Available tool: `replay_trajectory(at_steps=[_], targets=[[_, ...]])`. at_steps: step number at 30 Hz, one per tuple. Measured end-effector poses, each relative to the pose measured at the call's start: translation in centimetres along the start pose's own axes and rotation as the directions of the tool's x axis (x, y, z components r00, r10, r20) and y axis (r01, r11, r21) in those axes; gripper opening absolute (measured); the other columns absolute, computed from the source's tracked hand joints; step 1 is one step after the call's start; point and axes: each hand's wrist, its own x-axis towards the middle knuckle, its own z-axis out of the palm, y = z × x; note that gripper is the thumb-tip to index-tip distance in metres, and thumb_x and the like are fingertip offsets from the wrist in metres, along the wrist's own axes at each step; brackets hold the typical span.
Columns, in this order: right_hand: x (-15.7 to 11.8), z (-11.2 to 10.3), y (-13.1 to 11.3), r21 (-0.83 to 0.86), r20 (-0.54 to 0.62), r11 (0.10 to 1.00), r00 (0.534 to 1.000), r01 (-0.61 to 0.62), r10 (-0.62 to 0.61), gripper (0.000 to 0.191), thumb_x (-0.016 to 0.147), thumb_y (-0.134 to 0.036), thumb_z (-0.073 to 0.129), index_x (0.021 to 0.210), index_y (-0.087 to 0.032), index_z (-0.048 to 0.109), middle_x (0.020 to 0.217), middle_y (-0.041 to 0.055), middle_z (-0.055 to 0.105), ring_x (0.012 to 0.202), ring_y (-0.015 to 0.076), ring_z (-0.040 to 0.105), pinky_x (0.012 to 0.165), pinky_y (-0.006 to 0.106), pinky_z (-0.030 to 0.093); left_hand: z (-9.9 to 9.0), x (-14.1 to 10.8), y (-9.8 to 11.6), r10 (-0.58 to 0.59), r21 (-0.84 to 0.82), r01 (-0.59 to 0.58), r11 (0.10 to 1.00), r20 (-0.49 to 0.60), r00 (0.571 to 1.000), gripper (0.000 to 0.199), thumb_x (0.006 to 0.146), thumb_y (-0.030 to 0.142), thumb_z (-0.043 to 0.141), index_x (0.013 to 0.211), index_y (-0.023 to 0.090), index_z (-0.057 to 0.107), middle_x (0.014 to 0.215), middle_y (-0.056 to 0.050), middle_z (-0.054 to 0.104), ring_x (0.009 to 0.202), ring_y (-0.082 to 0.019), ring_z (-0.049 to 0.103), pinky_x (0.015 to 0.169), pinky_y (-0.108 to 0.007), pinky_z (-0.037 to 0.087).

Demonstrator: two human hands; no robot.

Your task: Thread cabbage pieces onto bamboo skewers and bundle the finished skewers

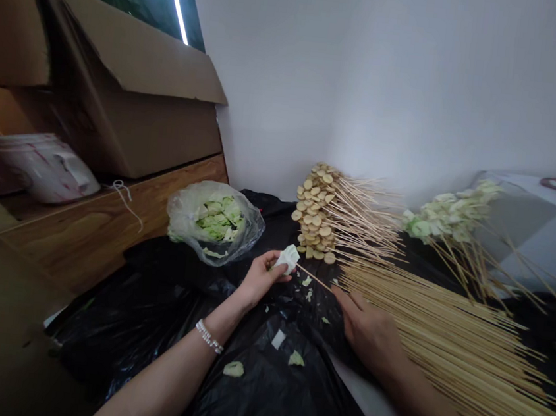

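Observation:
My left hand [263, 279] pinches a pale piece of cabbage [287, 258] between its fingers. My right hand [369, 330] holds a thin bamboo skewer [317, 278] near its blunt end, and the tip reaches the cabbage piece. Under my right forearm lies a large pile of bare bamboo skewers [452, 345]. Ahead stand a bundle of skewered round tan slices [314, 212] and a bunch of skewered cabbage pieces [448, 219]. A clear plastic bag of chopped cabbage [214, 221] sits beyond my left hand.
A black plastic sheet [259, 391] covers the work surface, with cabbage scraps [234, 368] lying on it. To the left are a wooden ledge [107, 230], a large cardboard box [122, 86] and a white bucket [46, 167]. A white wall [371, 79] stands behind.

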Motion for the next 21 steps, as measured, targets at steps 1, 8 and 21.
replay_trajectory(at_steps=[1,8,21], targets=[[0.0,0.0,-0.01,0.0,0.005,1.0,1.0,-0.005,0.005,0.04,0.091,-0.014,0.037,0.123,-0.017,0.06,0.088,0.0059,0.068,0.06,0.0127,0.06,0.051,0.025,0.036,0.02,0.01,-0.02,0.008,0.009,-0.008,1.0,-0.001,1.0,0.038,0.069,0.031,0.078,0.098,0.012,0.064,0.09,-0.009,0.072,0.087,-0.021,0.068,0.076,-0.033,0.057],[-0.06,0.15,0.05,-0.003,0.007,1.0,1.0,-0.014,0.014,0.039,0.09,-0.015,0.037,0.122,-0.017,0.06,0.085,0.005,0.067,0.059,0.0127,0.06,0.051,0.025,0.035,0.05,0.12,-0.16,0.047,0.07,-0.047,0.996,0.006,0.999,0.039,0.068,0.034,0.077,0.097,0.012,0.065,0.089,-0.008,0.072,0.085,-0.022,0.068,0.072,-0.032,0.058],[0.05,-0.21,-0.16,-0.031,0.059,0.999,0.998,-0.026,0.027,0.039,0.089,-0.012,0.04,0.122,-0.018,0.06,0.09,0.0064,0.069,0.061,0.0124,0.06,0.052,0.025,0.037,-0.08,0.22,-0.27,0.034,0.066,-0.033,0.997,-0.008,0.999,0.042,0.067,0.036,0.078,0.099,0.013,0.064,0.09,-0.008,0.071,0.085,-0.022,0.069,0.073,-0.033,0.058]])
